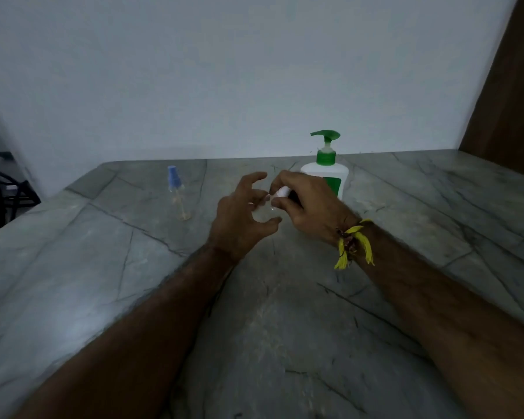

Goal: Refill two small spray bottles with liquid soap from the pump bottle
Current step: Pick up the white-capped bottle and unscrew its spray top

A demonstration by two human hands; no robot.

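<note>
1. Over the middle of the desk [73, 267], nearest the viewer, both forearms reach in; the right wrist wears a yellow thread band [354, 243].
2. The left hand [239, 219] is curled loosely, fingers spread around a clear small bottle [262, 211] that is hard to make out; firm contact cannot be told.
3. The right hand [303, 204] pinches a white spray cap [282, 192] at that bottle's top.
4. Further left, well apart, a second spray bottle [177, 193] stands upright with its blue cap on.
5. Just behind the right hand, near the desk's far edge, stands the green-topped pump bottle [327, 167].
6. The step looks like unscrewing the first cap; next calls for steadying the bottle and lifting the cap clear before pumping soap in.
</note>
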